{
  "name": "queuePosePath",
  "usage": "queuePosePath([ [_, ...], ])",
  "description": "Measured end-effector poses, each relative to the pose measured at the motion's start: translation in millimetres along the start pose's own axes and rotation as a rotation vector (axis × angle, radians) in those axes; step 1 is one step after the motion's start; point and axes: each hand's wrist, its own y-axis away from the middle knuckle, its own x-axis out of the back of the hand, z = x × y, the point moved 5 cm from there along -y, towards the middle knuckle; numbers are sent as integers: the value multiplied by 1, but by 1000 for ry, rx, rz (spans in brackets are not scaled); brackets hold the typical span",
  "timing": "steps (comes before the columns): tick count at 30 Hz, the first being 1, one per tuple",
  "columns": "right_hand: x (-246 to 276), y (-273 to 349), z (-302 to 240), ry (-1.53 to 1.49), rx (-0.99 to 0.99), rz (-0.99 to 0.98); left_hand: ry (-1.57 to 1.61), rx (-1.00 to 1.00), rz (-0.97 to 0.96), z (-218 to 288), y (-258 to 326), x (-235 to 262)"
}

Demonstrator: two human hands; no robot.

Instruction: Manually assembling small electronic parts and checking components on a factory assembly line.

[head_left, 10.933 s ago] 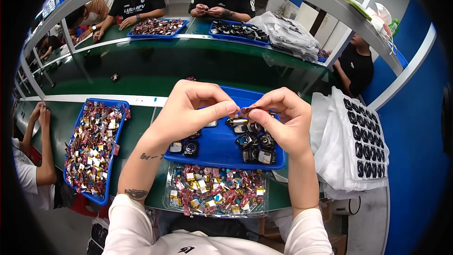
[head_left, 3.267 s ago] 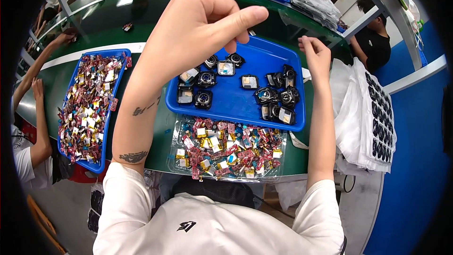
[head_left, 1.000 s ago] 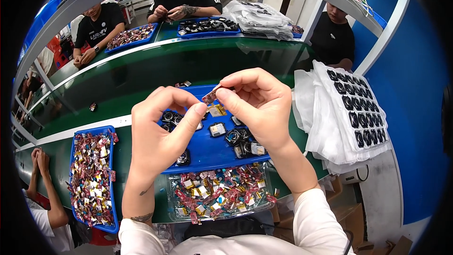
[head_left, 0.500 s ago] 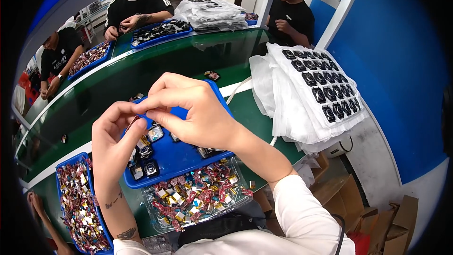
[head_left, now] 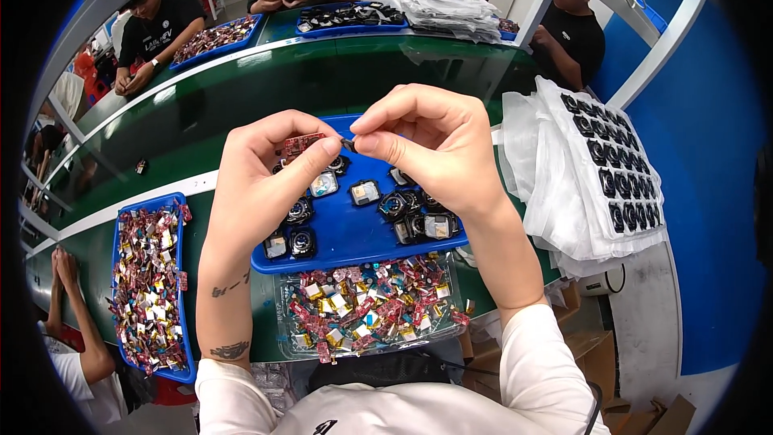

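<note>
Both hands are raised over a blue tray (head_left: 338, 246), their fingertips almost meeting. My left hand (head_left: 262, 173) is closed in a pinch, with a small red circuit board (head_left: 302, 145) showing between its thumb and fingers. Between the two hands sits a tiny black part (head_left: 348, 145), pinched by the thumb and forefinger of my right hand (head_left: 447, 149); its exact kind is too small to make out. In the tray below lie several black, watch-like casings (head_left: 302, 242), and one light-faced square module (head_left: 365, 192) rests near the middle.
A clear tray (head_left: 286, 338) heaped with red boards stands nearest me. To the left is a long blue tray (head_left: 187, 314) full of similar boards. White sheets (head_left: 555, 217) carrying rows of black casings are stacked at right. People work across the green conveyor (head_left: 282, 72); another person's arms (head_left: 76, 306) show at left.
The view has shifted, so the scene sits further right and the trays higher. My hands have drawn slightly apart, and the black part and the red board now show more plainly.
</note>
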Motion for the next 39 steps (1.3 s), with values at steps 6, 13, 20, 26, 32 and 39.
queuePosePath([
  [6,2,-1,7,-69,-80,-14,11,-7,-88,-1,-1,-2],
  [13,5,-1,8,-153,-115,-7,43,-21,-80,7,0,-3],
  [20,-1,-1,5,-168,-137,36,-68,-151,101,11,2,5],
  [26,-1,5,1,291,125,112,-102,-168,110,15,4,-2],
  [32,-4,3,-3,271,163,106,7,-114,100,11,4,4],
  [39,-2,5,-9,173,83,128,31,-111,55,11,4,4],
])
